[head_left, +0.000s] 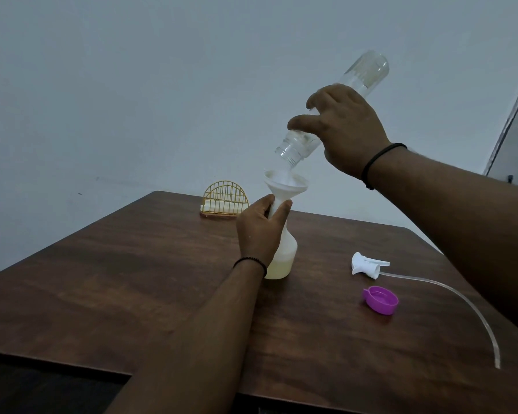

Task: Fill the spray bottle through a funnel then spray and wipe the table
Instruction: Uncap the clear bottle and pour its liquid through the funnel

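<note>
A white spray bottle (286, 255) stands upright on the dark wooden table (132, 279), with pale liquid in its lower part. A white funnel (286, 183) sits in its neck. My left hand (259, 231) grips the bottle's neck just under the funnel. My right hand (344, 130) holds a clear water bottle (368, 70) tilted mouth-down, and water runs from its mouth into the funnel. The white spray head (367, 264) with its long clear tube (461, 300) lies on the table to the right.
A purple cap (382, 300) lies open side up near the spray head. A yellow wire napkin holder (225, 201) with white napkins stands at the table's far edge. A pale wall rises behind, and a grey panel (515, 144) is at the right.
</note>
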